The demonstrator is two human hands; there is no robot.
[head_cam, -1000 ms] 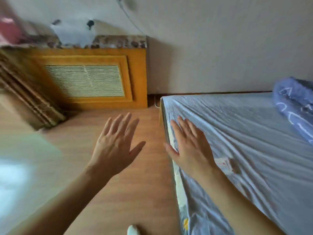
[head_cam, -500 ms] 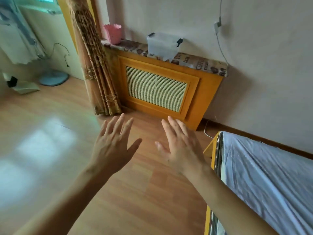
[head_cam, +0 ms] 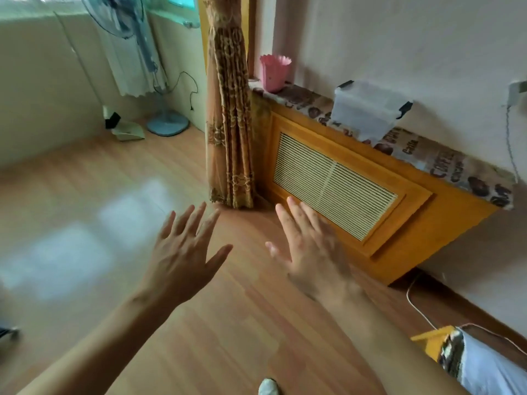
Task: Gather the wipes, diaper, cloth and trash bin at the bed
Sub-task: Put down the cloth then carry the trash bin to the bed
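Both hands empty: my left hand (head_cam: 182, 252) and right hand (head_cam: 310, 249) spread flat, lower centre. Pink bin (head_cam: 274, 72) sits upper centre on the ledge (head_cam: 445, 163); looks light, thin plastic, so I'd grip the rim. Clear box (head_cam: 368, 111) to its right, contents unclear.

The bed (head_cam: 484, 366) is cut off at the lower right corner; the right hand (head_cam: 310, 252) is motion-blurred.

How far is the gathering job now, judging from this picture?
Nothing looks gathered yet. Both the left hand and the right hand are open and empty. The pink bin and clear box sit on the ledge, away from the bed corner. No wipes, diaper or cloth visible.
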